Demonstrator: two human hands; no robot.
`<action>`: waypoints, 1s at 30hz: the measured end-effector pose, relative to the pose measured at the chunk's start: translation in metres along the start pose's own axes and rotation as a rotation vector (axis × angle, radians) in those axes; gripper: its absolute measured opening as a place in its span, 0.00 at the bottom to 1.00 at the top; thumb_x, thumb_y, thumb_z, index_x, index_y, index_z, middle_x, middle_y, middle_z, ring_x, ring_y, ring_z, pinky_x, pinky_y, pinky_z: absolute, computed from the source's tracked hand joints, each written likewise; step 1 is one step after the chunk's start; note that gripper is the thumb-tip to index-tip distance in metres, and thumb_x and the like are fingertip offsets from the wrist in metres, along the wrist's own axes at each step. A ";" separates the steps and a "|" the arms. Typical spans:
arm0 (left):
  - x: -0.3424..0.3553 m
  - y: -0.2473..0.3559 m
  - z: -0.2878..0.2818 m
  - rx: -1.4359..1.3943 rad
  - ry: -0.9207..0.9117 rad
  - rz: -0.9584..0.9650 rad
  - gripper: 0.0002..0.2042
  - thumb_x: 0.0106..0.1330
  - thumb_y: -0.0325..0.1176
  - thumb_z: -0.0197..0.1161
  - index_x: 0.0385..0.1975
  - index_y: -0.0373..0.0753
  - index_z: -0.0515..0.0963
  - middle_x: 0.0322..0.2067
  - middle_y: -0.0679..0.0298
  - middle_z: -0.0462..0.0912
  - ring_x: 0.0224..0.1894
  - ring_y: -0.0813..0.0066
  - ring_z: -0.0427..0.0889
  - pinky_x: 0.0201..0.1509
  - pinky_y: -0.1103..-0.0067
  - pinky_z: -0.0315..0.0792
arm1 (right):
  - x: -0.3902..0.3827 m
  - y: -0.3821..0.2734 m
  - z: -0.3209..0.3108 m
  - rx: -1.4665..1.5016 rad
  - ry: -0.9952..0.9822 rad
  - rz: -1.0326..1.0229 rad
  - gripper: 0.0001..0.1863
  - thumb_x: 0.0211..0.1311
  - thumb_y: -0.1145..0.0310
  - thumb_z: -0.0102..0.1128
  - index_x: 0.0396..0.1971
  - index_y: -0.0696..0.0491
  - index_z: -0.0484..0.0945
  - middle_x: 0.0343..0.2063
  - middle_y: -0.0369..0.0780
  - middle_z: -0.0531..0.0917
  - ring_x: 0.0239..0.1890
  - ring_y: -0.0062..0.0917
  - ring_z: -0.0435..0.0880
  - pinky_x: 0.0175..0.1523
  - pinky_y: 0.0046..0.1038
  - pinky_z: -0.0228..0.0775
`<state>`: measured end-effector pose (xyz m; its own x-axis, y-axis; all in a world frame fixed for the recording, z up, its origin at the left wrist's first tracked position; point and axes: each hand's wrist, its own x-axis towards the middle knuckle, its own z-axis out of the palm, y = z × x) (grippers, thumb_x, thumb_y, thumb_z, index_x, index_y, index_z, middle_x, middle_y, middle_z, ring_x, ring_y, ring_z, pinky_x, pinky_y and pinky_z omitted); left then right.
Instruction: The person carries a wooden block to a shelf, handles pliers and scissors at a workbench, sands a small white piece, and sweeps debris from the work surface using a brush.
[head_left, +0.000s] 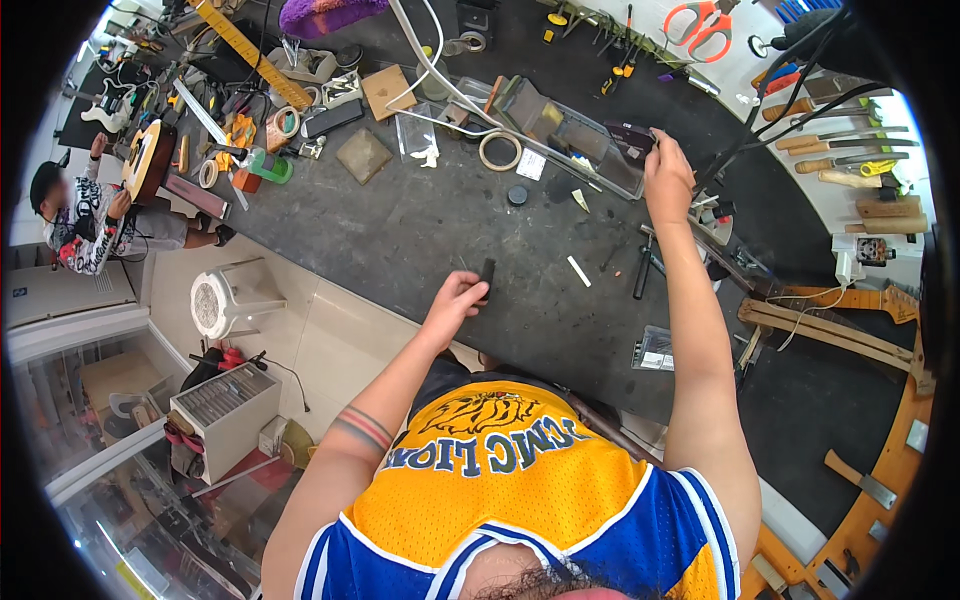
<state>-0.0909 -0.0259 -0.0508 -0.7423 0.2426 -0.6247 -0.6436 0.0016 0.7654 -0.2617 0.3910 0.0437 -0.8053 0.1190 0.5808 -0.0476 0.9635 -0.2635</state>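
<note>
My left hand [455, 308] is over the near part of the dark workbench [400, 250]. Its fingers are closed on a small black block-like piece [487, 275]; the exact kind is too small to tell. My right arm reaches far across the bench to the right. There my right hand [668, 182] grips the edge of a dark flat packet [631, 141], tilted above the end of a clear plastic tray [575, 135]. A white strip [578, 271] lies on the bench between my hands. Farther back are a round black lid-like piece [517, 195] and a tape roll [500, 151].
A hammer [643, 265] and a small clear case [655, 350] lie right of centre. Files and knives hang on the right wall, near a guitar neck [850, 298]. A white stool [235, 298] stands left, and another person [85, 225] sits with a guitar [148, 165].
</note>
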 end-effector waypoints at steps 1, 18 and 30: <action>0.008 0.009 0.008 0.038 -0.014 0.030 0.26 0.78 0.49 0.71 0.65 0.38 0.74 0.54 0.60 0.84 0.54 0.69 0.86 0.58 0.70 0.78 | -0.003 -0.009 -0.002 0.045 0.059 0.025 0.18 0.72 0.76 0.63 0.59 0.51 0.85 0.51 0.46 0.92 0.54 0.43 0.92 0.58 0.43 0.84; -0.044 -0.045 -0.086 -0.139 0.205 0.041 0.21 0.80 0.49 0.69 0.59 0.39 0.76 0.48 0.63 0.85 0.46 0.74 0.85 0.50 0.76 0.78 | -0.112 -0.258 0.125 1.106 -1.036 0.750 0.20 0.83 0.71 0.59 0.69 0.54 0.78 0.59 0.40 0.86 0.50 0.28 0.88 0.47 0.31 0.84; -0.146 -0.109 -0.192 -0.427 0.560 -0.016 0.19 0.81 0.45 0.67 0.60 0.38 0.74 0.50 0.62 0.85 0.51 0.71 0.89 0.56 0.72 0.78 | 0.179 -0.507 0.386 0.958 -0.413 0.281 0.33 0.69 0.76 0.59 0.76 0.53 0.73 0.71 0.55 0.67 0.70 0.52 0.76 0.79 0.47 0.66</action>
<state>0.0518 -0.2475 -0.0721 -0.6425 -0.2908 -0.7090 -0.5870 -0.4079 0.6993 -0.6098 -0.1691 -0.0161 -0.9880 0.0443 0.1482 -0.1279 0.3047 -0.9438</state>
